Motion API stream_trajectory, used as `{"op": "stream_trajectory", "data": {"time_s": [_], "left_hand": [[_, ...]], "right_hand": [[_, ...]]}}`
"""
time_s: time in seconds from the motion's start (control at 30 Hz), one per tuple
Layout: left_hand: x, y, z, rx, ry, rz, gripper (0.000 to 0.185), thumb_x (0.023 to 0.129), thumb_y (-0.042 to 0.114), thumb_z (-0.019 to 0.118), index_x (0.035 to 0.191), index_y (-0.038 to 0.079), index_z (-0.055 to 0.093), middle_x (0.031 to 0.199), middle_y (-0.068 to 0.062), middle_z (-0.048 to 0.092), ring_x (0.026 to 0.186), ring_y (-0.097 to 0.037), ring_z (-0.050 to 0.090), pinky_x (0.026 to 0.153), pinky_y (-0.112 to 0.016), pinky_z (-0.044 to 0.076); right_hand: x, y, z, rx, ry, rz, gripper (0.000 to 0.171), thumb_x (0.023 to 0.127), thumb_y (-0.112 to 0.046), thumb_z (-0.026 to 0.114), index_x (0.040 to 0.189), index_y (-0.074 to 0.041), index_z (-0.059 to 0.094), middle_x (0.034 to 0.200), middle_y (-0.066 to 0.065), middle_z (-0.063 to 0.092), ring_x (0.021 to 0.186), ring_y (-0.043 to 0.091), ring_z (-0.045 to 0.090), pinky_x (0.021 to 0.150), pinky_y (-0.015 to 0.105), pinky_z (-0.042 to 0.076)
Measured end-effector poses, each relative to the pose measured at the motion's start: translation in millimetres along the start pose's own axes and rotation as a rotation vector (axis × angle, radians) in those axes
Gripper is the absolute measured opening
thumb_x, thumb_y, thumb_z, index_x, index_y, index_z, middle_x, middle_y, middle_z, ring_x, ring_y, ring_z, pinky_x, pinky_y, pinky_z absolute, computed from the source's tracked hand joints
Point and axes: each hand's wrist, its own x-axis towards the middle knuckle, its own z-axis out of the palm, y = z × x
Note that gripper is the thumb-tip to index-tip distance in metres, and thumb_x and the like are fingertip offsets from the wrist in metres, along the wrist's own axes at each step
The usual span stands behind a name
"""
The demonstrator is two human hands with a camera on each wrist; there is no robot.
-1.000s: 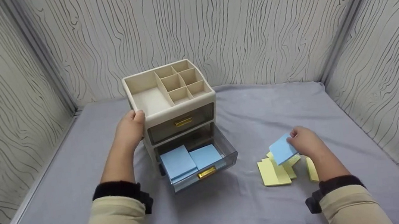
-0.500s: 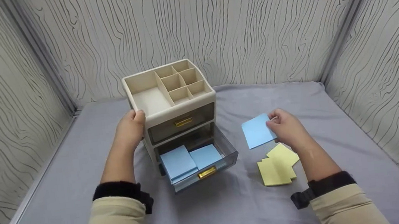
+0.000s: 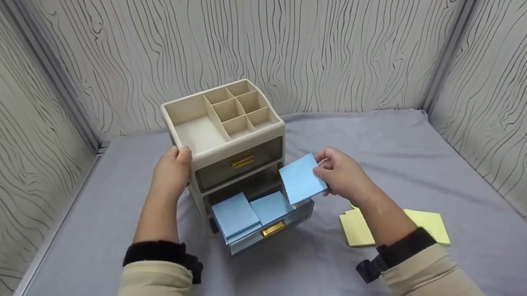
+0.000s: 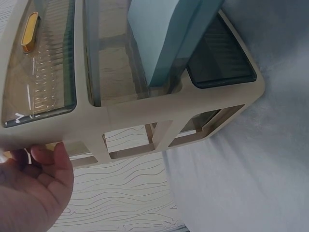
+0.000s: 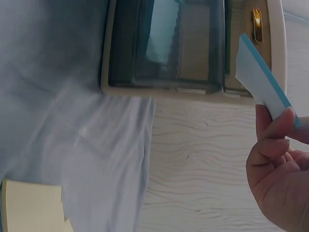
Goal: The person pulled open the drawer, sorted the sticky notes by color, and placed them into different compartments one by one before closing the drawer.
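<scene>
A beige desk organizer (image 3: 221,123) stands on the grey cloth, its lower smoky drawer (image 3: 263,215) pulled out with two blue sticky-note pads (image 3: 235,214) inside. My left hand (image 3: 172,171) grips the organizer's left front corner (image 4: 87,125). My right hand (image 3: 341,176) pinches a blue sticky-note pad (image 3: 300,178) and holds it tilted just above the open drawer's right side; in the right wrist view the pad (image 5: 263,79) shows edge-on above my fingers. The upper drawer (image 3: 240,163) is closed.
Yellow sticky-note pads (image 3: 357,229) lie on the grey cloth (image 3: 308,282) to the right of the drawer, partly behind my right forearm. Wood-grain walls close in the back and both sides. The organizer's top compartments hold nothing.
My right hand lifted the blue pad from the yellow pile and carried it left to the open drawer. The left hand stayed on the organizer.
</scene>
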Motion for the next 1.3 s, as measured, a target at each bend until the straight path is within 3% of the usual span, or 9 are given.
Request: {"op": "stream_trajectory", "data": {"time_s": [0.27,0.5,0.63,0.9,1.3], "left_hand": [[-1.2,0.1,-2.2,0.009,-0.018,0.032,0.031,0.096,0.032,0.026,0.094,0.007,0.044,0.087,-0.011,0.043,0.080,-0.023,0.045,0.072,-0.032,0.044],[0.0,-1.6,-1.3,-0.007,-0.020,0.020,0.039,0.095,0.031,0.026,0.113,0.003,0.047,0.108,-0.016,0.049,0.090,-0.027,0.048,0.077,-0.036,0.045],[1.2,-2.1,-0.5,0.002,-0.005,0.031,0.036,0.095,0.031,0.027,0.105,0.004,0.048,0.096,-0.015,0.049,0.081,-0.024,0.046,0.070,-0.032,0.043],[1.9,-2.0,-0.9,0.001,0.004,0.038,0.031,0.095,0.030,0.028,0.097,0.005,0.046,0.090,-0.013,0.047,0.077,-0.023,0.045,0.067,-0.031,0.042],[2.6,-2.0,-0.7,0.003,0.007,0.018,0.026,0.094,0.030,0.028,0.085,0.010,0.041,0.079,-0.008,0.043,0.071,-0.021,0.043,0.063,-0.029,0.041]], "right_hand": [[5,-9,30,-0.046,0.005,0.011,0.017,0.090,-0.009,0.053,0.106,-0.005,0.050,0.085,0.010,0.057,0.056,0.016,0.053,0.046,0.024,0.043],[8,-11,47,-0.112,-0.030,0.019,0.016,0.089,-0.006,0.054,0.104,-0.008,0.050,0.080,0.008,0.054,0.058,0.018,0.055,0.049,0.029,0.049],[10,-12,52,-0.174,-0.054,0.028,0.017,0.089,-0.006,0.054,0.105,-0.008,0.049,0.079,0.008,0.054,0.056,0.019,0.055,0.050,0.029,0.049],[13,-18,59,-0.235,-0.096,0.041,0.021,0.090,-0.009,0.054,0.111,-0.009,0.049,0.088,0.008,0.056,0.060,0.020,0.058,0.052,0.030,0.049],[16,-19,73,-0.275,-0.124,-0.031,0.022,0.090,-0.006,0.052,0.112,-0.003,0.050,0.089,0.010,0.057,0.061,0.018,0.059,0.054,0.030,0.050]]}}
